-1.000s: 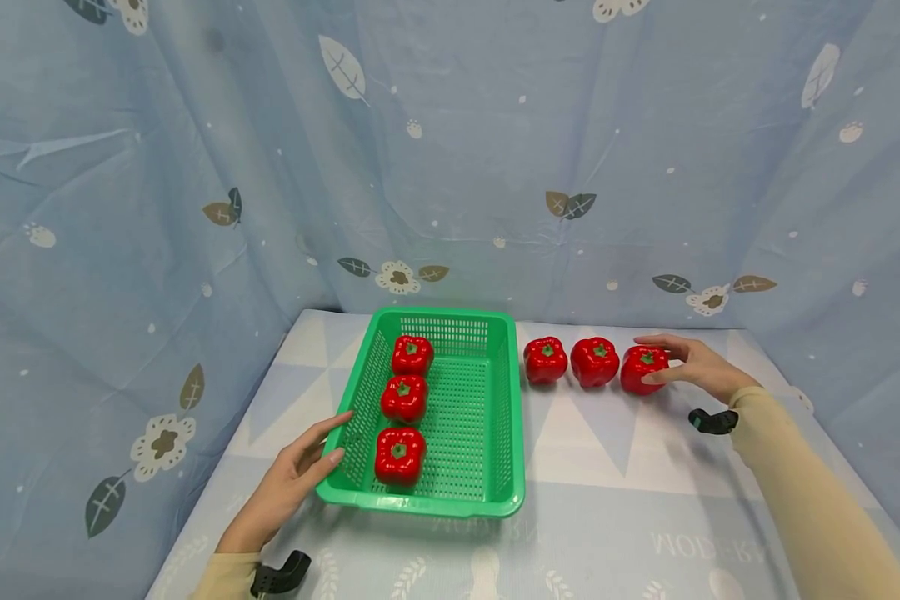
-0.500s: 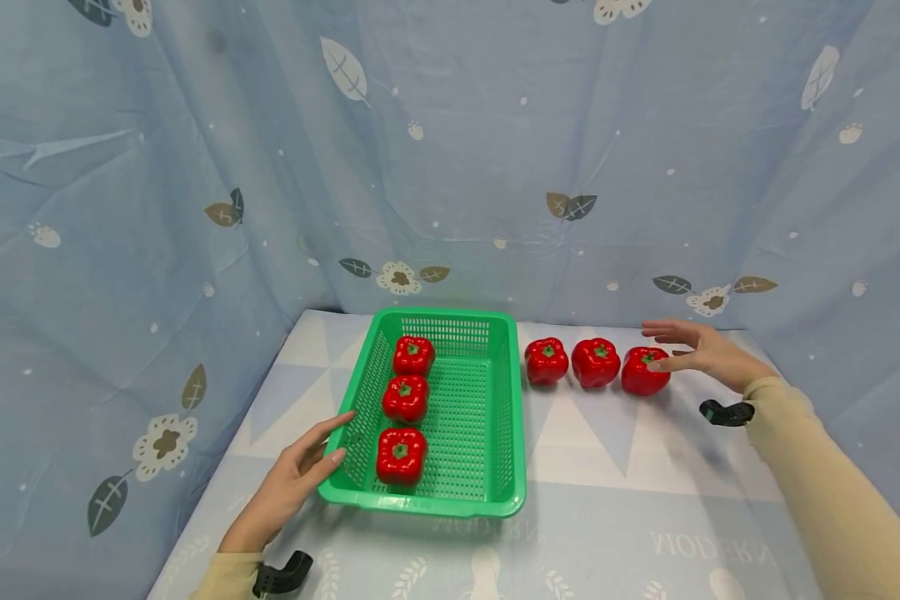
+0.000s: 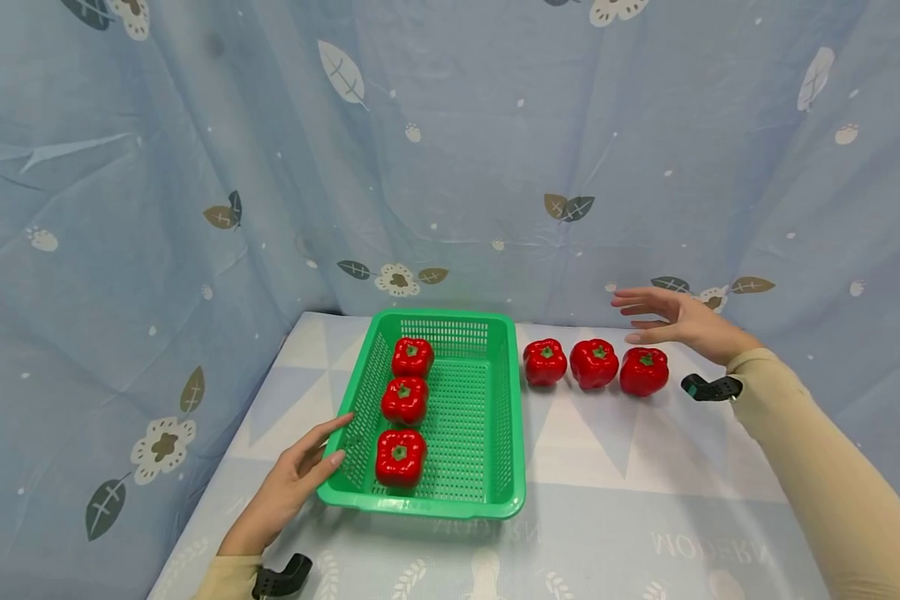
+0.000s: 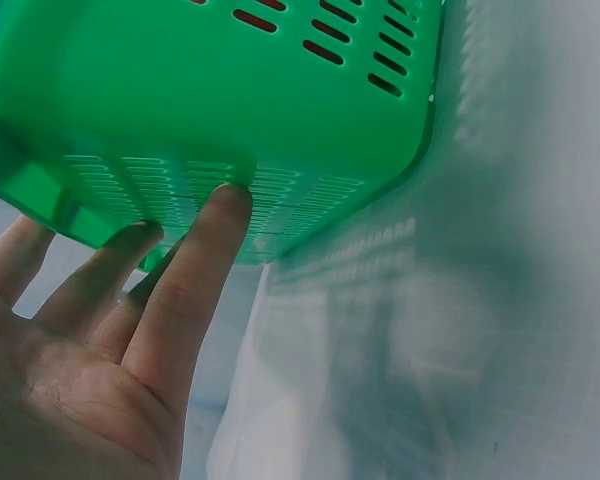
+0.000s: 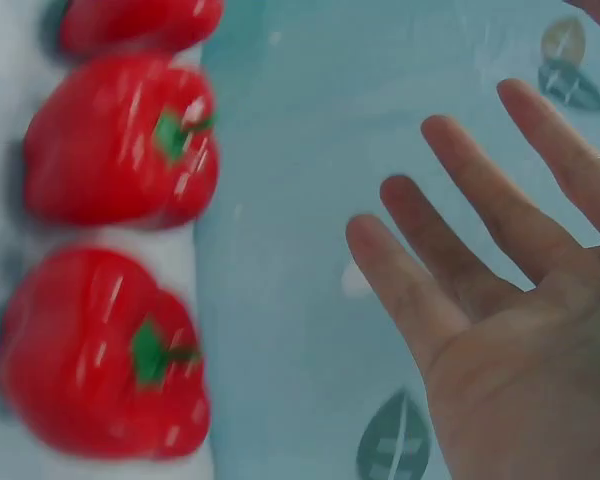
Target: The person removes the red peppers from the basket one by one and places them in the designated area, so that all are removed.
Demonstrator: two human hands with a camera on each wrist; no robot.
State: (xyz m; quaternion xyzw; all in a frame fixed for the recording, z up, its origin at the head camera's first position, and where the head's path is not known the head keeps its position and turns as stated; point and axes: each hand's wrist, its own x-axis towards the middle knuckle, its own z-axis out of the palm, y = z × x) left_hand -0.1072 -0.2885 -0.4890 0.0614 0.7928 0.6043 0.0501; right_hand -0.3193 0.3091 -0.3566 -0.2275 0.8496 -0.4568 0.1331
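In the head view, my left hand [image 3: 288, 479] rests at the near left side of a green perforated basket [image 3: 519, 417]. Its thumb and index tips lie over the rim. Extended fingers [image 4: 185, 290] touch the outer wall in the left wrist view. Inside the basket, three red bell peppers stand along its left side: far [image 3: 412, 358], middle [image 3: 404, 401] and near [image 3: 401, 459]. My right hand [image 3: 690, 321] hovers with spread fingers, holding nothing, above and behind the rightmost of three red bell peppers on the table: left [image 3: 545, 362], middle [image 3: 594, 364], right [image 3: 643, 372].
A pale patterned cloth [image 3: 600, 525] covers the table. Blue patterned curtain [image 3: 450, 167] hangs close behind the basket and peppers, and along both sides. The left table pepper stands right beside the basket's right wall.
My right hand has let go of the rightmost pepper and risen above it, drawing right, then back left. That pepper stays in the row. The left hand and basket have not moved.
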